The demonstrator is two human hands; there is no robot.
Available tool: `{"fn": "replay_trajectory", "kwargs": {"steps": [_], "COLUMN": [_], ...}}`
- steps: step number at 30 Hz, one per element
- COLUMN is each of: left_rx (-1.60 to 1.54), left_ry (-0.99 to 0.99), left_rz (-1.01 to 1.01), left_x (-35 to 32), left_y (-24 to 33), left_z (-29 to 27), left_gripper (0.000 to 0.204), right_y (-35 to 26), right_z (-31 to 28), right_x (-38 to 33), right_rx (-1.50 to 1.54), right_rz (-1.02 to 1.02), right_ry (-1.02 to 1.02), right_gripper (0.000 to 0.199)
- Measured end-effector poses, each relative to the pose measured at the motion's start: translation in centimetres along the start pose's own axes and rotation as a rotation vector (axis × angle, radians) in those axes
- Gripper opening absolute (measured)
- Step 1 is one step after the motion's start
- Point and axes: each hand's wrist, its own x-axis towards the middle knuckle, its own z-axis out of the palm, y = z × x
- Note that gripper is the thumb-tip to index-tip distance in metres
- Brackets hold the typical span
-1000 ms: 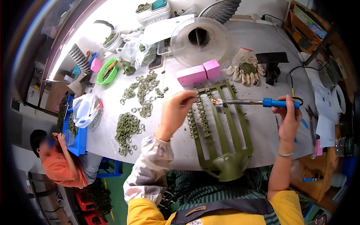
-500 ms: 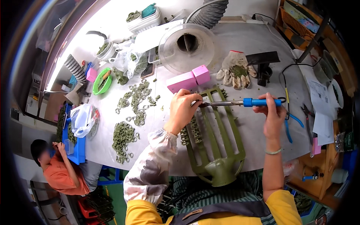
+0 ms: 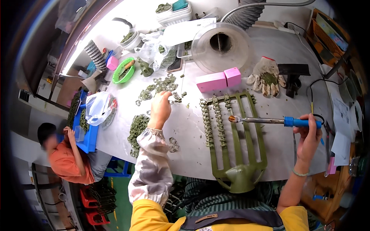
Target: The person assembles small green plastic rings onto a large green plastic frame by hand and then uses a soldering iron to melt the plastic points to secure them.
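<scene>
My right hand [image 3: 308,140] grips the blue handle of a soldering iron [image 3: 266,120]. The iron's broad, browned tip hovers over a green slotted frame [image 3: 239,148] with a cup-shaped base, lying near the table's front edge. Small green pieces [image 3: 219,121] line its left bars in rows. My left hand [image 3: 160,109] reaches away from the frame, fingers pinched beside small loose green pieces [image 3: 177,97]; whether anything sits in the pinch is hidden. Beyond it spread loose green rings [image 3: 165,82], and a denser heap of rings [image 3: 138,131] lies to its left.
Two pink blocks [image 3: 217,81] stand behind the frame, before a clear round hood [image 3: 200,46]. A soiled glove [image 3: 268,77] and a black stand [image 3: 293,73] lie at right, with the iron's cord beyond. A green bowl [image 3: 124,71] stands left; a co-worker [image 3: 69,161] sits at far left.
My left hand has left the iron's tip and moved left to the loose green pieces. The iron has shifted slightly down relative to the frame. The whole view has swung, moving the scene rightward.
</scene>
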Motion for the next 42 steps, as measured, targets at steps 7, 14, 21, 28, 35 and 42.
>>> {"fn": "replay_trajectory", "kwargs": {"steps": [7,14,21,28,35,42], "left_rx": [0.101,-0.328,-0.643,-0.39,-0.348,-0.356], "left_ry": [-0.034,0.093,-0.122,-0.021,-0.022,-0.021], "left_rz": [0.07,-0.135,0.162,0.295,0.298,0.393], "left_x": [-1.0,-2.1,-2.2,-0.7,-0.5,-0.3], "left_y": [-0.2,3.9,16.5,17.9,17.7,16.8], "left_z": [1.5,-1.5,-1.6,2.3,3.7,3.0], "left_gripper": [0.032,0.02,0.019,0.016,0.015,0.021], "right_y": [-0.6,-0.4,0.2,2.0,3.0,0.6], "right_z": [-0.3,-0.6,-0.1,0.0,1.1,-0.7], "right_x": [-0.3,-0.3,0.1,0.7,0.8,0.7], "right_rx": [-0.041,-0.053,-0.049,0.01,0.028,-0.007], "right_rz": [-0.027,-0.045,-0.066,-0.027,-0.02,-0.041], "right_ry": [-0.009,-0.027,-0.029,-0.06,-0.108,-0.052], "right_gripper": [0.031,0.031,0.03,0.029,0.027,0.026]}}
